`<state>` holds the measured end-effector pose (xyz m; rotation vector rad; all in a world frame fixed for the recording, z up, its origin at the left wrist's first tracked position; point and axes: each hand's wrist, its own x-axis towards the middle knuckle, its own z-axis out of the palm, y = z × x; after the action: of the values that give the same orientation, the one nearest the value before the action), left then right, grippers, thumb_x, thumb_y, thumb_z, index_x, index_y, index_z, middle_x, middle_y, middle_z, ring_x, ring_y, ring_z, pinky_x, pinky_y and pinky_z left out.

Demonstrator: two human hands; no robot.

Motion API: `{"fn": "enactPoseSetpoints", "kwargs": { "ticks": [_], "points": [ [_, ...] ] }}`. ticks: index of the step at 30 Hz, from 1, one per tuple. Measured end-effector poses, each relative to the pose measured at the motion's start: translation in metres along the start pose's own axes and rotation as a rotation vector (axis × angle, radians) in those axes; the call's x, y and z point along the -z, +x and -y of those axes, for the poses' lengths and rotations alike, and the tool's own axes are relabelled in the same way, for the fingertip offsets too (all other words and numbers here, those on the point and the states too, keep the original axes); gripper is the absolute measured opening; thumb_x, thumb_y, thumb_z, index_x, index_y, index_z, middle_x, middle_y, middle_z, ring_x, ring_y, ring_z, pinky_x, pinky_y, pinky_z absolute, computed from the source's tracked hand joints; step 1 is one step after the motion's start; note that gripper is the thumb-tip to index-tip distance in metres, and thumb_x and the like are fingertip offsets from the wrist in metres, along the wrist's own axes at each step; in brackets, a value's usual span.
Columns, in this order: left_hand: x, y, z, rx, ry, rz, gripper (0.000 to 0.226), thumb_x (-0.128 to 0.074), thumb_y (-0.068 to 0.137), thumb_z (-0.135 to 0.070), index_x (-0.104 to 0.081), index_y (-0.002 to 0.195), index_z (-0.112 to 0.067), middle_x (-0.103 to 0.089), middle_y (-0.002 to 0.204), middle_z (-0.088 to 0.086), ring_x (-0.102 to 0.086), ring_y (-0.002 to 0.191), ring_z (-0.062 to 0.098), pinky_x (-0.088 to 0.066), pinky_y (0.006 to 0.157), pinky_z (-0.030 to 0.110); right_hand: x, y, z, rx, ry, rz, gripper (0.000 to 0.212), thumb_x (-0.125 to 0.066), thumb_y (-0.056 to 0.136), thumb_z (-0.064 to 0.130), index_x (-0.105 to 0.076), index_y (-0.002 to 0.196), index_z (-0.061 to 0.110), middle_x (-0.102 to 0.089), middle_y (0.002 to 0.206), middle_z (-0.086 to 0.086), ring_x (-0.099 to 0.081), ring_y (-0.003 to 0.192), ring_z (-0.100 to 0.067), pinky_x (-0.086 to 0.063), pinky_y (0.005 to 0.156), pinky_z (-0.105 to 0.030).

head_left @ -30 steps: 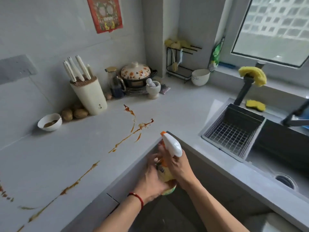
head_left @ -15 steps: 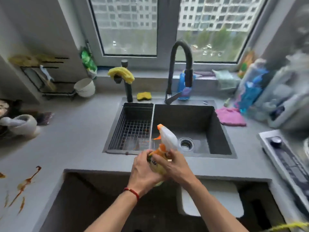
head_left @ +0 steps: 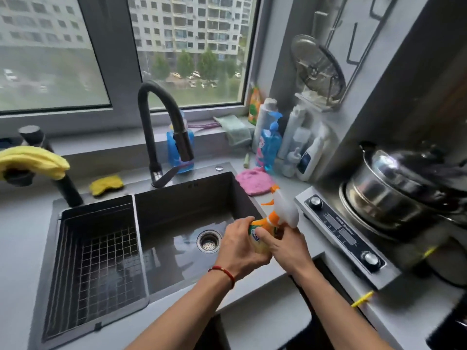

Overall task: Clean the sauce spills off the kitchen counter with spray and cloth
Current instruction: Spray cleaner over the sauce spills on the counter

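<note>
Both my hands hold the spray bottle (head_left: 283,213), which has a white trigger head, an orange nozzle and a yellow body, above the right edge of the sink. My left hand (head_left: 240,246), with a red string at the wrist, wraps the bottle's body. My right hand (head_left: 288,248) grips it just under the neck. A pink cloth (head_left: 252,183) lies on the counter behind the bottle, right of the tap. A yellow cloth (head_left: 32,160) hangs over a black post at the far left. The sauce spills are out of view.
The dark double sink (head_left: 177,218) has a wire rack (head_left: 96,258) in its left half and a black tap (head_left: 156,132) behind. Bottles (head_left: 270,145) crowd the back right corner. A hob (head_left: 341,233) with a steel pot (head_left: 404,188) stands at right. A yellow sponge (head_left: 106,184) lies behind the sink.
My view has swung right, from the spill-streaked counter past the sink to the hob. Both hands have kept hold of the spray bottle and carried it right.
</note>
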<state>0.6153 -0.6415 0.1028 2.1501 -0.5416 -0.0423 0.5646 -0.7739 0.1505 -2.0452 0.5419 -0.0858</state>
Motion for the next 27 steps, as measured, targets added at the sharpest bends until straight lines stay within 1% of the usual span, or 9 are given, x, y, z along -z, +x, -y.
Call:
{"fn": "enactPoseSetpoints", "kwargs": {
  "ticks": [3,7,10,12,14,17,21,24,27],
  "points": [
    [-0.010,0.017,0.002,0.008,-0.008,-0.020,0.071,-0.074,0.061,-0.051,-0.056,0.124,-0.023,-0.059,0.110,-0.005,-0.052,0.098,0.015,-0.050,0.089,0.034,0.006,0.023,-0.001,0.019,-0.055,0.023,0.041,-0.083,0.083,0.049,-0.073,0.112,0.022,-0.076,0.100,0.004,-0.073,0.091,-0.009,-0.050,0.068,-0.008],
    [0.001,-0.004,0.016,0.173,-0.070,-0.184,0.069,-0.076,0.058,-0.049,-0.059,0.120,-0.025,-0.059,0.110,-0.007,-0.054,0.101,0.013,-0.051,0.090,0.034,-0.017,0.042,0.007,0.138,-0.065,0.290,0.025,-0.090,0.075,0.048,-0.070,0.090,0.043,-0.075,0.089,0.017,-0.074,0.087,-0.004,-0.059,0.075,-0.018],
    [0.033,-0.037,0.036,0.332,-0.094,-0.316,0.068,-0.088,0.056,-0.047,-0.058,0.116,-0.032,-0.057,0.109,-0.011,-0.058,0.102,0.011,-0.056,0.088,0.030,-0.062,0.043,0.020,0.273,-0.075,0.552,0.034,-0.086,0.078,0.051,-0.066,0.104,0.041,-0.073,0.098,0.018,-0.072,0.092,-0.002,-0.058,0.076,-0.015],
    [0.062,-0.065,0.053,0.461,-0.100,-0.460,0.065,-0.090,0.055,-0.047,-0.059,0.111,-0.038,-0.057,0.108,-0.015,-0.059,0.103,0.006,-0.057,0.087,0.028,-0.105,0.036,0.036,0.388,-0.090,0.717,0.042,-0.081,0.083,0.052,-0.068,0.117,0.032,-0.073,0.106,0.015,-0.071,0.097,-0.002,-0.060,0.081,-0.019],
    [0.094,-0.100,0.073,0.579,-0.065,-0.597,0.062,-0.091,0.056,-0.048,-0.058,0.109,-0.043,-0.057,0.108,-0.017,-0.059,0.103,0.005,-0.055,0.085,0.026,-0.149,0.019,0.054,0.494,-0.107,0.841,0.041,-0.076,0.091,0.047,-0.068,0.125,0.025,-0.074,0.113,0.011,-0.071,0.102,-0.001,-0.059,0.087,-0.020],
    [0.140,-0.147,0.103,0.756,0.014,-0.737,0.065,-0.090,0.060,-0.049,-0.052,0.112,-0.039,-0.058,0.113,-0.010,-0.058,0.106,0.009,-0.047,0.085,0.022,-0.200,-0.012,0.071,0.572,-0.103,0.940,0.033,-0.071,0.097,0.033,-0.067,0.129,0.024,-0.073,0.117,0.008,-0.069,0.106,-0.004,-0.058,0.093,-0.024],
    [0.207,-0.204,0.154,0.912,0.077,-0.844,0.070,-0.086,0.061,-0.055,-0.053,0.116,-0.027,-0.062,0.114,-0.003,-0.061,0.109,0.019,-0.052,0.093,0.035,-0.255,-0.057,0.088,0.633,-0.184,1.010,0.034,-0.064,0.101,0.030,-0.064,0.134,0.022,-0.070,0.124,0.008,-0.067,0.110,-0.006,-0.054,0.095,-0.022],
    [0.245,-0.226,0.186,0.961,0.088,-0.906,0.079,-0.087,0.064,-0.050,-0.052,0.126,-0.017,-0.063,0.120,0.004,-0.061,0.114,0.024,-0.048,0.094,0.033,-0.285,-0.087,0.090,0.633,-0.227,1.002,0.033,-0.062,0.102,0.029,-0.065,0.134,0.022,-0.070,0.126,0.007,-0.066,0.110,-0.005,-0.055,0.099,-0.027],
    [0.269,-0.230,0.215,0.937,0.085,-0.939,0.095,-0.086,0.061,-0.055,-0.045,0.137,-0.015,-0.059,0.124,0.007,-0.059,0.117,0.026,-0.050,0.099,0.039,-0.309,-0.107,0.093,0.595,-0.259,0.963,0.031,-0.057,0.104,0.025,-0.066,0.134,0.020,-0.071,0.128,0.006,-0.066,0.111,-0.007,-0.054,0.100,-0.028]
  ]
}}
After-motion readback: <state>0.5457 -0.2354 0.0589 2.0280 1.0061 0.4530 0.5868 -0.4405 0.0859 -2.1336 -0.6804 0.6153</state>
